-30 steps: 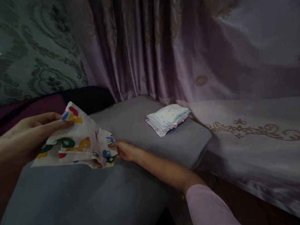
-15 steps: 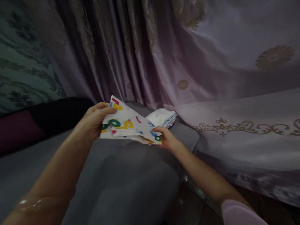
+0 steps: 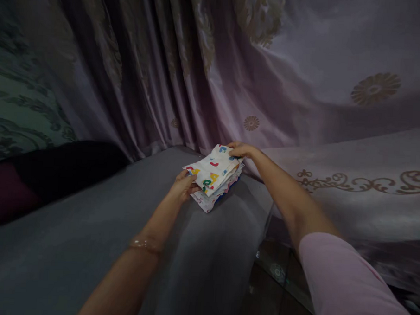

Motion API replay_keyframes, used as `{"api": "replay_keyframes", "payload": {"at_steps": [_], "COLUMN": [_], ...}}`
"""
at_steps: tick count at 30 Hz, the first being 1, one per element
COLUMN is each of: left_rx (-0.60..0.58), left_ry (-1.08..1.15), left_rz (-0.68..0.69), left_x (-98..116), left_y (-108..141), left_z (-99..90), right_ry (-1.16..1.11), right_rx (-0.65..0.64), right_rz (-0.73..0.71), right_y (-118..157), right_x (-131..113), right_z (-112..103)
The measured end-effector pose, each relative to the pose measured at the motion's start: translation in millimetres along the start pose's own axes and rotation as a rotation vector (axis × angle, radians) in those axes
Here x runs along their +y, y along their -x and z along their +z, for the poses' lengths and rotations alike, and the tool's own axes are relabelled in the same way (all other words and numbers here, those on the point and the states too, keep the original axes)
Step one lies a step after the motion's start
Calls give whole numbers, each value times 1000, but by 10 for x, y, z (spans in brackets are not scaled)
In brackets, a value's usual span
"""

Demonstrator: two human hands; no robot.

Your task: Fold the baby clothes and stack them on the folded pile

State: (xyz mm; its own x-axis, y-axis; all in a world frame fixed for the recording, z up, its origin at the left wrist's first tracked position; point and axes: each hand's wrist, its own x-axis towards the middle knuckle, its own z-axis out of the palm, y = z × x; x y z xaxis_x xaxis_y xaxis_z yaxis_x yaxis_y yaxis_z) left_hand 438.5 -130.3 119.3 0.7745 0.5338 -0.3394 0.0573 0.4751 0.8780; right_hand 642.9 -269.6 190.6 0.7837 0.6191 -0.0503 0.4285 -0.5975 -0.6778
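No words can be read; the folded cloth [image 3: 207, 165] bears coloured shapes [image 3: 214, 164], possibly letters, too small to tell.

"What is worn on the right arm [image 3: 291, 203]?"

"A pink sleeve [image 3: 351, 279], plain and soft-looking, is seen, cut short near the elbow!"

"And on the left forearm [image 3: 154, 225]?"

"A thin, glossy band [image 3: 144, 244] is worn there, small highlights picked up along it; its material cannot be made out. The left hand [image 3: 184, 186] and right hand [image 3: 241, 150] are seen bare."
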Motion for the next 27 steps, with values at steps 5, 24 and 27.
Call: {"api": "replay_keyframes", "payload": {"at_steps": [5, 24, 27], "left_rx": [-79, 44, 10], "left_ry": [136, 298, 311], "left_rz": [42, 7, 24], "left_x": [-217, -470, -456], "left_y": [-127, -244, -163], "left_z": [129, 166, 89], "right_ry": [283, 598, 552], "right_rx": [46, 159, 134], "right_rz": [-12, 46, 164], "right_y": [-263, -256, -240], "right_x": [-38, 66, 150], "right_z": [51, 733, 919]}}
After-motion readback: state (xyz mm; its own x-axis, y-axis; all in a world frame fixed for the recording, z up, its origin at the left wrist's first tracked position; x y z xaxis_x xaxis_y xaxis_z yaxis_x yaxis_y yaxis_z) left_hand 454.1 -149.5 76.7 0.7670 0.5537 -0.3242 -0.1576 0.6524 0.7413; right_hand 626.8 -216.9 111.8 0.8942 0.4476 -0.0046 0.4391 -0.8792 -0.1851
